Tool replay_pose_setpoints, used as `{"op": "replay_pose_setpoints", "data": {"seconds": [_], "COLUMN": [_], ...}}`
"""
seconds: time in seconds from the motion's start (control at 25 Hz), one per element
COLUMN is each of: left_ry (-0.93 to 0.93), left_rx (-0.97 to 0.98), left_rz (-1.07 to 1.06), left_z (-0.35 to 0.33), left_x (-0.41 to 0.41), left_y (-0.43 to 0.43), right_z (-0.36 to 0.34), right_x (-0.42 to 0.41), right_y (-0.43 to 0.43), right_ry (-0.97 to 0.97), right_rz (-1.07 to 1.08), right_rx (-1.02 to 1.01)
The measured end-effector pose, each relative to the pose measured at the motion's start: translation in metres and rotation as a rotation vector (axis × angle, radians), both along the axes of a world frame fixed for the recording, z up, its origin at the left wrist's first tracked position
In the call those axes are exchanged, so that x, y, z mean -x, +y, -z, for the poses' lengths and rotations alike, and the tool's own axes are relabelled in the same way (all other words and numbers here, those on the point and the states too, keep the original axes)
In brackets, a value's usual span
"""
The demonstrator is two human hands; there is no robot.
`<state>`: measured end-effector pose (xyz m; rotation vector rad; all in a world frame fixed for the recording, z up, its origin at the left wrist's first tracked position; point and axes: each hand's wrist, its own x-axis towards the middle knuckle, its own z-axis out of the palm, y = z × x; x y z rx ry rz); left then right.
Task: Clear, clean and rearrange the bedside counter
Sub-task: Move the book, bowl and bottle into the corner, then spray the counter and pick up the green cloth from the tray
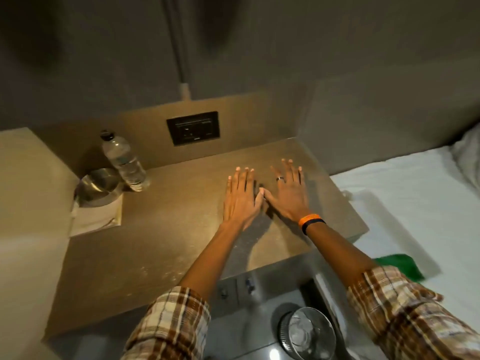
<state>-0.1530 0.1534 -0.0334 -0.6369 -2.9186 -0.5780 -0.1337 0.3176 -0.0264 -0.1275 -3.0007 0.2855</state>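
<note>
both hands, left hand (pixel 240 201) and right hand (pixel 288 196), lie flat on the counter (pixel 161 229), fingers (pixel 292 168) spread, thumbs touching, holding nothing

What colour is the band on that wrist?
Half orange, half dark, likely black. The wristband sits on the right hand's wrist, clear in the head view.

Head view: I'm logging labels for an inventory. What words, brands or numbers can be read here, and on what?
None can be read.
Bottle: label too blurred.
Socket panel: small pale marks, too small to read.
Wristband: no text visible.
</note>
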Motion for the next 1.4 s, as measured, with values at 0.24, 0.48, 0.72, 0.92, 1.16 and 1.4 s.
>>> {"op": "replay_pose_setpoints", "data": {"seconds": [0.24, 0.48, 0.72, 0.92, 1.16, 1.4], "left_ry": [-0.062, -0.114, -0.077, -0.026, 0.009, -0.053], "left_rx": [0.121, 0.219, 0.185, 0.197, 0.21, 0.281], "left_rz": [0.08, 0.08, 0.042, 0.005, -0.01, 0.002], "left_z": [0.012, 0.034, 0.041, 0.06, 0.064, 0.045], "left_x": [-0.012, -0.007, -0.007, 0.002, 0.005, -0.001], "left_y": [0.159, 0.244, 0.245, 0.246, 0.248, 0.247], "right_z": [0.015, 0.06, 0.11, 0.165, 0.182, 0.104], "right_x": [-0.035, -0.032, -0.02, 0.002, 0.006, -0.018], "right_y": [0.161, 0.257, 0.294, 0.299, 0.287, 0.279], "right_ry": [-0.035, -0.063, -0.181, -0.215, -0.073, 0.063], "right_rz": [0.136, 0.219, 0.3, 0.384, 0.378, 0.34], "right_rx": [0.061, 0.168, 0.316, 0.476, 0.42, 0.544]}}
